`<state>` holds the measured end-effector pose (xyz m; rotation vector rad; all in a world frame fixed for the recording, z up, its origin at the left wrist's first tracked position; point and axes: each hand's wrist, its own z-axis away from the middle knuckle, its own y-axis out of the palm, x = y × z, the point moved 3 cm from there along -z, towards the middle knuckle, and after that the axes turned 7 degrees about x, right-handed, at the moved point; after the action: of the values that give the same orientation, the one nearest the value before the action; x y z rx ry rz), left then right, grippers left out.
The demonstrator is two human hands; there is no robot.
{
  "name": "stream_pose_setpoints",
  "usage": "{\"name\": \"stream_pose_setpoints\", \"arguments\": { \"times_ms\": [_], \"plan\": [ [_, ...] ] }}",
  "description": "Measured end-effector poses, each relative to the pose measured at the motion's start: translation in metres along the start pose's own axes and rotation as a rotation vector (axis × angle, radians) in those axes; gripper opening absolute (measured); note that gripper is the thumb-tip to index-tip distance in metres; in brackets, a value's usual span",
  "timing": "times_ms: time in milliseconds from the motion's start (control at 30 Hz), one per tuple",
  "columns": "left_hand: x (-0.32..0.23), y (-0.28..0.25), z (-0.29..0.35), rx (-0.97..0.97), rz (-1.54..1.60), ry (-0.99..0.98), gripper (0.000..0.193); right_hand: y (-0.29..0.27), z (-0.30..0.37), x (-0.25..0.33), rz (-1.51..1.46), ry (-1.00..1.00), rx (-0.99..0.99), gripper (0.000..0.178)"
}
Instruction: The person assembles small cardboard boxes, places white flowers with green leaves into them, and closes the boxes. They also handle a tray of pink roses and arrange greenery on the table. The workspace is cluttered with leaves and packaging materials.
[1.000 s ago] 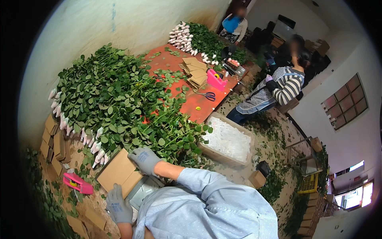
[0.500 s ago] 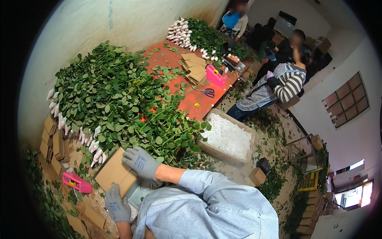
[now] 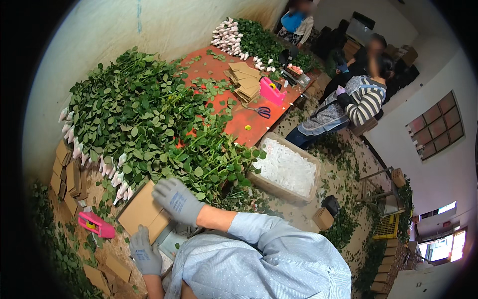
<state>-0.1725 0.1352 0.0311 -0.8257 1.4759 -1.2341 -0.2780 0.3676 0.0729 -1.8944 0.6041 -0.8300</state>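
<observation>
Both hands gloved, on the brown cardboard sheet at near end of tabletop, just below the big heap of leafy stems. Right hand lies over the sheet's top-right corner, fingers curled down onto the edge, gripping it. Left hand at the lower edge, fingers bent round it; how firm the grip is, can't tell.

Doing it well, imo: keep both corners pinned so sheet stays flat, don't drag it into the stems w/ white-wrapped ends just beside it. Pink tape dispenser sits near on the left, reachable w/o letting go on the right.

Surface: red tabletop, mostly buried in foliage. Further along: stack of cardboard sheets, second pink dispenser, scissors. Folded card pieces along left edge. Floor littered w/ leaves; crate of white filling beside tabletop. Person in striped top seated opposite, others at far end.
</observation>
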Motion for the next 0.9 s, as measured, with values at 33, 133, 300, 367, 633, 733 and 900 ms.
{"name": "stream_pose_setpoints", "arguments": {
  "times_ms": [33, 133, 300, 367, 633, 733, 900],
  "plan": [
    [-0.001, 0.000, -0.001, -0.002, 0.000, 0.006, 0.070, 0.005, 0.000, 0.008, 0.000, -0.078, -0.115, 0.048],
    [0.002, 0.003, -0.003, -0.013, -0.019, 0.016, 0.069, 0.027, 0.001, 0.018, -0.054, -0.168, -0.041, 0.031],
    [0.007, -0.001, 0.005, -0.042, -0.031, -0.013, 0.064, 0.046, 0.010, -0.008, 0.018, -0.137, -0.031, 0.013],
    [0.000, -0.013, -0.001, 0.004, -0.065, -0.026, 0.061, 0.043, 0.009, -0.024, 0.076, 0.100, 0.306, 0.010],
    [0.009, -0.007, 0.006, -0.016, -0.032, -0.045, 0.066, 0.004, 0.015, -0.017, -0.045, 0.128, 0.073, 0.046],
    [0.004, -0.010, 0.005, -0.022, -0.031, -0.032, 0.065, 0.002, 0.002, 0.010, -0.124, -0.053, 0.095, 0.050],
    [0.006, -0.006, 0.004, -0.051, 0.000, -0.019, 0.064, 0.033, 0.005, 0.001, -0.150, -0.009, 0.344, 0.040]
  ]
}}
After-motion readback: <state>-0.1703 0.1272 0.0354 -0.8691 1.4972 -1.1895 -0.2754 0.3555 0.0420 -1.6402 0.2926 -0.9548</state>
